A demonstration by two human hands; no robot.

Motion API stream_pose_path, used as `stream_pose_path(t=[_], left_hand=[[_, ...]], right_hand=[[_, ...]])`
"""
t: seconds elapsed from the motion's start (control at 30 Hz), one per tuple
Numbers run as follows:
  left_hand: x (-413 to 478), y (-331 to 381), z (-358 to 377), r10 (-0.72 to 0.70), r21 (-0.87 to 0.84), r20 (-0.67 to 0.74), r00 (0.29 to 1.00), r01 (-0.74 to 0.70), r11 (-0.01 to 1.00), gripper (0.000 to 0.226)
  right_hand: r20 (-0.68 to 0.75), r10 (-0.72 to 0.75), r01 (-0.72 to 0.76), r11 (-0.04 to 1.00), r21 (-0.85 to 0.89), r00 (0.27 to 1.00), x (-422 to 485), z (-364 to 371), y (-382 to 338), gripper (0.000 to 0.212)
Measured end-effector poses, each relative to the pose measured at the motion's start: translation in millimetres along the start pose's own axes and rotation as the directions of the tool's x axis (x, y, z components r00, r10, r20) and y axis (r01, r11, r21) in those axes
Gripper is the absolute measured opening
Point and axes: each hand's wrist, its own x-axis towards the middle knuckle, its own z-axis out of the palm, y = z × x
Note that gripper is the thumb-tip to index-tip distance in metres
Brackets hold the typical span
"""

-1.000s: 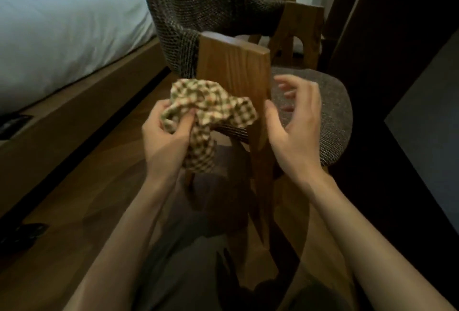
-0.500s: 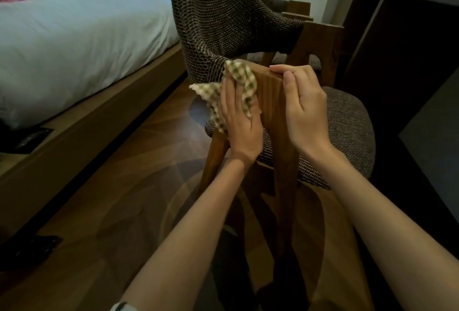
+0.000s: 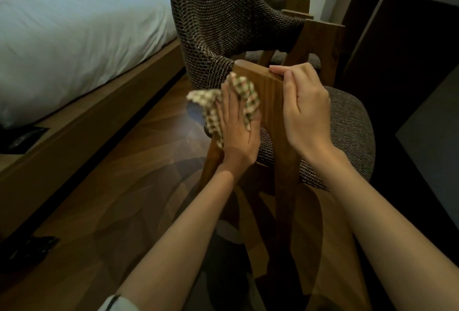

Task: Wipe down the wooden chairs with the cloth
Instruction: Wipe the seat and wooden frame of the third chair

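A wooden chair [image 3: 270,97] with a woven brown back and seat stands in front of me, its near wooden post upright at centre. My left hand [image 3: 236,132] presses a checked beige-and-green cloth [image 3: 246,97] flat against the left face of that post, just below its top. My right hand [image 3: 303,109] grips the post's right edge, fingers curled over the top corner. Part of the cloth hangs loose to the left of my fingers. A second wooden chair frame [image 3: 323,35] shows behind the first.
A bed [image 3: 74,32] with white bedding on a wooden base runs along the left. A dark desk or cabinet [image 3: 402,25] stands at the right. Wooden floor [image 3: 124,186] lies between bed and chair. Dark items lie on the floor at the lower left.
A second ago I held the bunched cloth in front of the post with my right hand free. Since then the left hand laid the cloth on the post and the right hand took hold of its edge.
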Motion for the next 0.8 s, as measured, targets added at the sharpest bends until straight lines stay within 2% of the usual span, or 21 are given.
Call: stream_pose_path(t=[0.07, 0.13, 0.2, 0.23, 0.27, 0.33, 0.4, 0.43, 0.5, 0.53, 0.63, 0.73, 0.8], left_hand=[[-17.9, -11.0, 4.7, -0.217, -0.055, 0.036, 0.976, 0.219, 0.974, 0.069], [-33.1, -20.9, 7.7, -0.447, -0.092, 0.065, 0.892, 0.451, 0.888, 0.075], [-37.7, -24.9, 6.7, -0.590, -0.170, 0.064, 0.805, 0.591, 0.788, 0.075], [-36.3, -23.2, 4.5, -0.614, -0.197, 0.060, 0.787, 0.613, 0.765, 0.073], [-33.6, -18.2, 1.5, -0.614, -0.207, 0.065, 0.786, 0.613, 0.763, 0.072], [-25.9, -8.9, 0.4, -0.584, -0.208, 0.103, 0.805, 0.591, 0.779, 0.075], [-15.8, -5.0, -1.3, -0.574, -0.201, 0.093, 0.814, 0.580, 0.790, 0.077], [-12.1, -9.3, -2.1, -0.565, -0.217, 0.055, 0.823, 0.563, 0.798, 0.072], [-10.7, -27.3, -4.8, -0.546, -0.302, -0.035, 0.837, 0.512, 0.804, 0.046], [-10.4, -37.6, -5.8, -0.570, -0.350, -0.043, 0.820, 0.522, 0.778, 0.039], [-9.6, -60.5, -8.6, -0.632, -0.359, 0.027, 0.774, 0.598, 0.717, 0.041], [-15.3, -72.6, -8.8, -0.576, -0.333, 0.048, 0.816, 0.557, 0.761, 0.035], [-32.6, -86.4, -3.7, -0.523, -0.322, 0.014, 0.852, 0.499, 0.805, 0.026]], right_hand=[[0.016, -0.040, 0.040, 0.999, -0.030, 0.999, -0.6, -1.6, 2.3, 0.035], [0.030, -0.053, 0.054, 0.998, -0.044, 0.998, -2.2, -0.9, 2.9, 0.036], [0.043, -0.092, 0.097, 0.987, -0.129, 0.995, -5.9, -0.2, 2.9, 0.036], [0.050, -0.125, 0.133, 0.968, -0.215, 0.991, -8.2, 0.2, 2.3, 0.036], [0.065, -0.164, 0.177, 0.928, -0.329, 0.984, -10.2, 0.7, 0.7, 0.037], [0.122, -0.244, 0.269, 0.783, -0.560, 0.962, -11.9, 4.2, -4.6, 0.041], [0.205, -0.249, 0.319, 0.636, -0.702, 0.947, -10.5, 11.5, -12.1, 0.044], [0.241, -0.224, 0.328, 0.595, -0.733, 0.944, -9.6, 15.0, -15.2, 0.046], [0.287, -0.216, 0.359, 0.541, -0.760, 0.933, -7.8, 20.9, -15.1, 0.050], [0.304, -0.249, 0.392, 0.505, -0.769, 0.919, -7.1, 23.5, -12.0, 0.049], [0.353, -0.372, 0.494, 0.417, -0.763, 0.859, -10.0, 29.8, -4.0, 0.050], [0.461, -0.325, 0.558, 0.350, -0.752, 0.826, -31.2, 37.3, 2.0, 0.056], [0.521, -0.264, 0.584, 0.343, -0.735, 0.811, -46.9, 41.6, 5.4, 0.059]])
